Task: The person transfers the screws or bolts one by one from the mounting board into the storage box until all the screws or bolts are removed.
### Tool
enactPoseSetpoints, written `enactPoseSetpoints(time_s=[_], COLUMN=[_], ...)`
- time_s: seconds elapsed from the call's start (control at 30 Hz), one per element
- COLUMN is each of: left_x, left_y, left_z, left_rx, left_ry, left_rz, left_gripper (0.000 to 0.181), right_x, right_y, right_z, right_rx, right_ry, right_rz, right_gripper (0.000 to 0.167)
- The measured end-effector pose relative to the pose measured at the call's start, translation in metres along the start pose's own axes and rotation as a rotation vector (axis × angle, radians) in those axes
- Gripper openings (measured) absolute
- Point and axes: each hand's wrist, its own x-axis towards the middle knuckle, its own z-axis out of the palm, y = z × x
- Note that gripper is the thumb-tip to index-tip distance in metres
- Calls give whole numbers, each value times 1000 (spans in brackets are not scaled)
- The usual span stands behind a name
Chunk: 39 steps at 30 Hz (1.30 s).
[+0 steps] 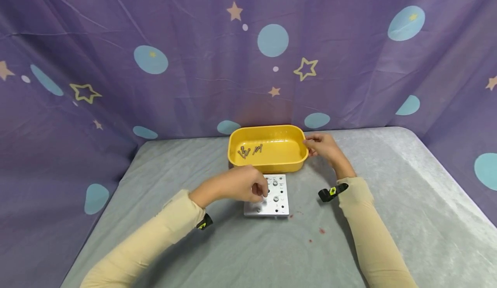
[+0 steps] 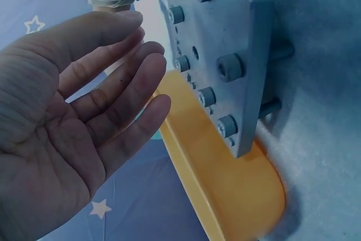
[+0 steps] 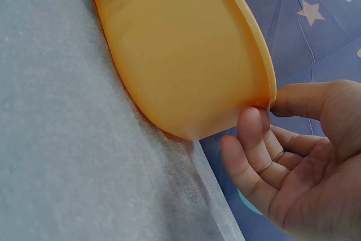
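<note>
My left hand (image 1: 241,185) hovers over the left part of a silver metal plate (image 1: 285,193) with holes. In the left wrist view its fingers are loosely bent, apart from the plate, and hold nothing. Several socket-head screws (image 2: 230,68) stand in the plate, and some shanks stick out underneath. Just behind the plate sits a yellow tray (image 1: 268,168), with several loose screws (image 1: 243,152) at its left side. At the tray's right end, my right hand (image 1: 325,147) pinches the rim between thumb and fingers, as the right wrist view shows.
A grey cloth covers the table (image 1: 407,219). Behind it hangs a purple curtain (image 1: 202,33) with stars and blue spots. Small red marks (image 1: 322,231) dot the cloth right of the plate. Each wrist wears a black camera strap (image 1: 332,192).
</note>
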Motion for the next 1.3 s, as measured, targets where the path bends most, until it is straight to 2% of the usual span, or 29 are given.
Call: enactPoseSetpoints(time_s=[0.23,0.57,0.73,1.3], left_x=[2,1,1,5], left_y=[1,0,-2,-3], left_z=[8,17,18,21], left_rx=[43,92,96,94], left_ry=[-50,-99,-105,-123], left_rz=[16,-38,-41,-58], left_gripper=[7,14,15,15], right_x=[2,5,6,2], right_y=[4,4,3,3], right_z=[1,0,-1,-1], right_rx=[39,68,69,38], right_ry=[-3,-17,-32,-12], right_rz=[-24,-1,13,-22], right_gripper=[43,43,43,44])
